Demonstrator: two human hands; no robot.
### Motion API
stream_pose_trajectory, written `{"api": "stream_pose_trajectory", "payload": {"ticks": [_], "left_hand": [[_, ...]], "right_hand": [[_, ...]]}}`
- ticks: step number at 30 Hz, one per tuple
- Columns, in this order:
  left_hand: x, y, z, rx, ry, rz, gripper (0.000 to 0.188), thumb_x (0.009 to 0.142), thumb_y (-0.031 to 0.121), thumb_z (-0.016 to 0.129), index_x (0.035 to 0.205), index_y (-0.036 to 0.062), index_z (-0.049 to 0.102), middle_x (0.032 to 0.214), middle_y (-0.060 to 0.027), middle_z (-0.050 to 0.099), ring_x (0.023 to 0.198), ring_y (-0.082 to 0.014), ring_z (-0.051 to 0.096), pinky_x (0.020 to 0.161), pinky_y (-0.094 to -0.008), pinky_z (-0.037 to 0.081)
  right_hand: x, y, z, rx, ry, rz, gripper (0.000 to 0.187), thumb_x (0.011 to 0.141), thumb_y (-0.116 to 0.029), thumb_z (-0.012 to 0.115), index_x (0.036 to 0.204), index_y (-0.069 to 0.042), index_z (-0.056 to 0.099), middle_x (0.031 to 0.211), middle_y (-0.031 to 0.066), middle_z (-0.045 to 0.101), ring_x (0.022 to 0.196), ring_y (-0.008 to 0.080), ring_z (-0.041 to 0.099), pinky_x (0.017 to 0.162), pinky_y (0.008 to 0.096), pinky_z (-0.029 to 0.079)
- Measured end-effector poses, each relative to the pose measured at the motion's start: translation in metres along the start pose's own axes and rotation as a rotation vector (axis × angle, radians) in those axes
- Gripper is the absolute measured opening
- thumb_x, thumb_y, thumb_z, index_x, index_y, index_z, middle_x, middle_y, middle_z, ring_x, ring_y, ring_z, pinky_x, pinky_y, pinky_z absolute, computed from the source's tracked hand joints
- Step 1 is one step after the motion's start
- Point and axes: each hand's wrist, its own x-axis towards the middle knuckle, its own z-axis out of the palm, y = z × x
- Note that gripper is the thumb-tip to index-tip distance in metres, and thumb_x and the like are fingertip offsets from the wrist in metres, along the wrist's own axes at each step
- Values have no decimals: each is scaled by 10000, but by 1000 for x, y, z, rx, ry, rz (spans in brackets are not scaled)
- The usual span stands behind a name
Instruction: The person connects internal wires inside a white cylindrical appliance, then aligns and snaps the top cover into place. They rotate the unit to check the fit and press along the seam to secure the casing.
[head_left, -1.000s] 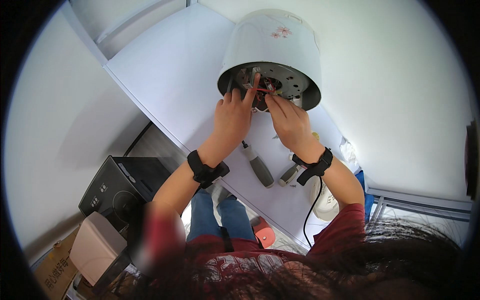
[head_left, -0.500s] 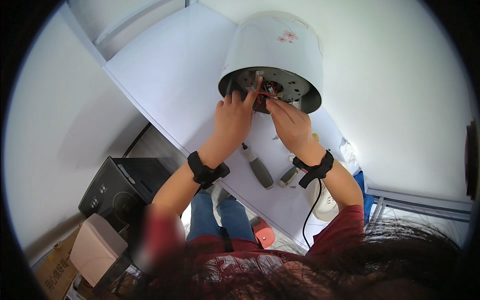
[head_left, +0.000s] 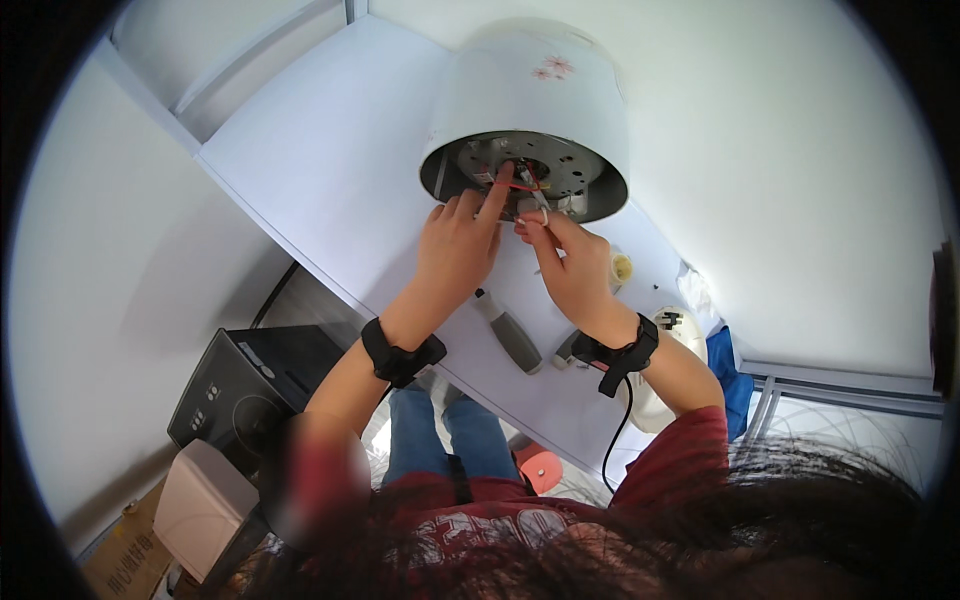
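A white cylindrical appliance housing with a pink flower print lies on its side on the table, its open bottom facing me. Inside are a metal plate with holes, and red and white wires. My left hand is at the lower rim, index finger stretched in among the wires and the other fingers bent; its thumb is hidden. At the same opening, my right hand pinches a thin white wire between thumb and fingers. Below the hands lies a screwdriver with a grey handle.
A second grey-handled tool lies beside my right wrist. A small yellowish container, a white object with a black plug and a blue cloth are to the right. A black appliance and a pink bin stand lower left.
The housing sits slightly further left in the picture. My right fingers have drawn back a little from the wiring, and a white wire now shows in their pinch.
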Motion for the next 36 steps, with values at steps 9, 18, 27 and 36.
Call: {"api": "stream_pose_trajectory", "payload": {"ticks": [9,18,27,36], "left_hand": [[-1,10,-1,-309,159,-124,444,798,-22,593,1228,3,486,950,-164,587,819,-350,599,670,-428,503],[-5,15,-5,-243,161,-26,283,824,9,610,1103,13,564,897,-148,602,752,-336,595,630,-418,495],[-12,23,-3,-318,65,-151,479,814,29,619,1262,12,451,924,-136,610,825,-309,612,678,-406,499],[-7,27,-9,-215,104,96,236,769,2,638,997,19,581,904,-105,597,816,-289,607,688,-380,506]], "right_hand": [[-1,12,-3,86,-96,170,167,950,-91,550,978,53,630,797,115,702,728,158,693,667,255,547],[0,6,-5,56,-241,199,191,959,-121,500,894,37,585,691,119,665,613,201,664,568,302,519],[2,1,2,179,-127,296,201,947,-133,521,873,36,601,670,105,659,583,181,656,544,293,513],[7,3,-8,183,-164,404,221,969,-147,508,874,36,590,665,84,646,573,135,626,526,258,495]]}}
